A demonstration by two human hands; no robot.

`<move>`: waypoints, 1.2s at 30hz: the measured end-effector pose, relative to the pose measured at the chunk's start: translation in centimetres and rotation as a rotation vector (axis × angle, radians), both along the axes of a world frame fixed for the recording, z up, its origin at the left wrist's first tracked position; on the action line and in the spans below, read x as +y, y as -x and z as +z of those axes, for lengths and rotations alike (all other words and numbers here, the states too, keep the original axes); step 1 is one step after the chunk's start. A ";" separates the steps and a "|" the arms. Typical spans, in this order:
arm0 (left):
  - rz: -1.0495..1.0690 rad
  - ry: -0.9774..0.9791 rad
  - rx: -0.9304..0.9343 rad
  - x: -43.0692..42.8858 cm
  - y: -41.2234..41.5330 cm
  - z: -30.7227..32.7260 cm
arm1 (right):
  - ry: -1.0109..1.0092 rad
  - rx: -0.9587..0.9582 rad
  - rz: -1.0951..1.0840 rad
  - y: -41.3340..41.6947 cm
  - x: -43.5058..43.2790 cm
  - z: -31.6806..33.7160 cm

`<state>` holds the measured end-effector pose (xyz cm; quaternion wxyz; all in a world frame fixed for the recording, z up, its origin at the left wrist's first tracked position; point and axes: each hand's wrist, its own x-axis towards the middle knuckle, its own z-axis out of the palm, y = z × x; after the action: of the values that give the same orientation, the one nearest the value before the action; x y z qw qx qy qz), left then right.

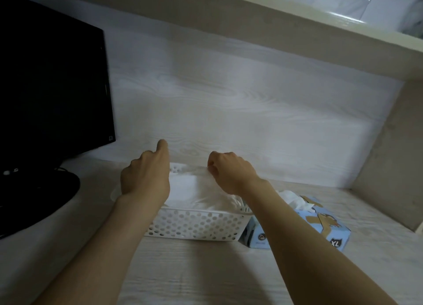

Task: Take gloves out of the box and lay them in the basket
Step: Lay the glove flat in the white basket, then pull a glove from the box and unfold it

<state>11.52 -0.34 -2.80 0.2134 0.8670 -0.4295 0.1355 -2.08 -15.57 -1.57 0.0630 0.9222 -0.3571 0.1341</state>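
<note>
A: Both arms are out over the white perforated plastic basket (196,224) on the pale wood-grain worktop (206,270). The right hand (231,172) is curled shut, pinching the thin white gloves (206,190) heaped inside it.

B: And the left hand (146,174)?

A: Hovering over the basket's left end, fingers curled, forefinger extended, gripping nothing I can see.

B: The box?

A: The blue cardboard glove box (320,224) sits just right of the basket, white material poking out. A black monitor (52,87) stands at far left.
</note>
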 end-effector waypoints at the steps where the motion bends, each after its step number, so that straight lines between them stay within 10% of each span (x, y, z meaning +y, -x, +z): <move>1: 0.007 -0.031 -0.010 0.1 0.0 0.0 | -0.014 0.001 0.003 -0.2 -0.2 0.0; 11: -0.035 -0.045 -0.148 -0.2 -0.3 0.5 | -0.036 -0.089 0.126 -0.2 1.3 1.3; 18: -0.228 -0.346 0.320 -0.8 -0.7 -0.6 | -0.352 0.310 0.117 0.1 2.9 0.6; 33: -0.271 -0.597 0.321 -2.1 -1.1 -0.1 | -0.678 0.296 0.008 -0.3 1.9 -0.8; 36: -0.266 -0.617 0.331 -2.2 -1.4 -0.2 | -0.304 0.326 0.017 0.2 1.7 -0.2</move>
<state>12.93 -2.54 -3.03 0.0242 0.8373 -0.5187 -0.1712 -2.27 -13.86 -1.72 -0.0213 0.9336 -0.3505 -0.0716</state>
